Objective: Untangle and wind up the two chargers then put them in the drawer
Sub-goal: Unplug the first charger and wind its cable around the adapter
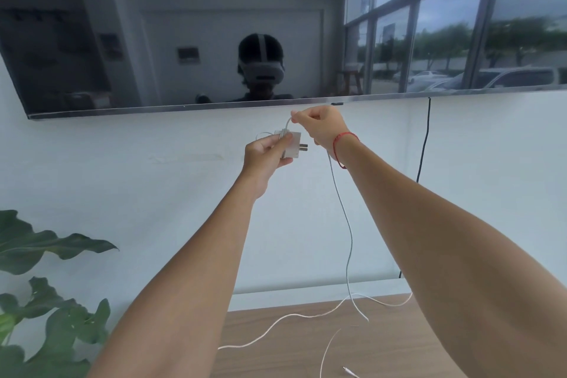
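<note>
Both hands raised — left hand (266,153) grips charger brick (291,146), right hand (320,126) pinches its cable (343,209).

A: From my remote seat, the left hand (266,154) covers most of the charger brick (291,147).

B: And I lose the second cable (329,350) off the bottom edge; its connector (350,372) is blurred.

Single head view, facing forward at wall (184,193), arms' length.
</note>
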A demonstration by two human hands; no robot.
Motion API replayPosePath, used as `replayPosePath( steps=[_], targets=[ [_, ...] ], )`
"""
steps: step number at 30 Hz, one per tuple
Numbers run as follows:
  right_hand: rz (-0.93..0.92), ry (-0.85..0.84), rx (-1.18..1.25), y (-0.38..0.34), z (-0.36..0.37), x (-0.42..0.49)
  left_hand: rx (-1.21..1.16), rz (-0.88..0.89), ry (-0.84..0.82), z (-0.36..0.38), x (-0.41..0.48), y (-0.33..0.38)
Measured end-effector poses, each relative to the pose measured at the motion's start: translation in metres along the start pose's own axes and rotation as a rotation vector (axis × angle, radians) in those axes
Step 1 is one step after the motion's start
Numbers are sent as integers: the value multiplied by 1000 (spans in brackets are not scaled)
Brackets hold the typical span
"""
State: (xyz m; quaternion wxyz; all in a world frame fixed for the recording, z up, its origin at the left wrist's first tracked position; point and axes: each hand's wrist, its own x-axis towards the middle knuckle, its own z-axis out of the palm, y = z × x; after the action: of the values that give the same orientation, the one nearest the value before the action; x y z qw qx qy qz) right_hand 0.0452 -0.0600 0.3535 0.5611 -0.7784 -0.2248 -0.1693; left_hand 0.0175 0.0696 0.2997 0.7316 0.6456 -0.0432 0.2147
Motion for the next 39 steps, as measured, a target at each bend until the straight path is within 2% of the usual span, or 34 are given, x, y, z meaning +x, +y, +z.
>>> replayPosePath(
  steps=[3,7,10,13,16,20,22,25,32,36,39],
  targets=[
    [41,68,115,6,-2,2,-85,-25,-67,0,-2,8],
    [294,136,345,20,3,-2,-240,-29,-125,8,-5,23],
    [348,110,334,29,14,-6,-230,-23,-76,17,-1,25],
    [322,-14,159,35,24,-11,-215,-42,37,21,5,21],
    [298,-165,88,33,28,-12,-162,-17,115,17,9,15],
    [264,-219,8,22,26,-8,-100,30,140,10,13,11],
    [255,-234,55,19,27,-7,-59,57,163,9,16,11],
    [231,-235,119,16,28,-6,-46,87,181,8,20,11],
    [173,-206,95,6,27,1,-23,115,218,-2,25,10],
    [147,-118,214,-11,22,9,-26,68,233,-8,23,5],
    [90,-73,193,-22,19,16,-90,-4,234,-9,20,2]
  ],
)
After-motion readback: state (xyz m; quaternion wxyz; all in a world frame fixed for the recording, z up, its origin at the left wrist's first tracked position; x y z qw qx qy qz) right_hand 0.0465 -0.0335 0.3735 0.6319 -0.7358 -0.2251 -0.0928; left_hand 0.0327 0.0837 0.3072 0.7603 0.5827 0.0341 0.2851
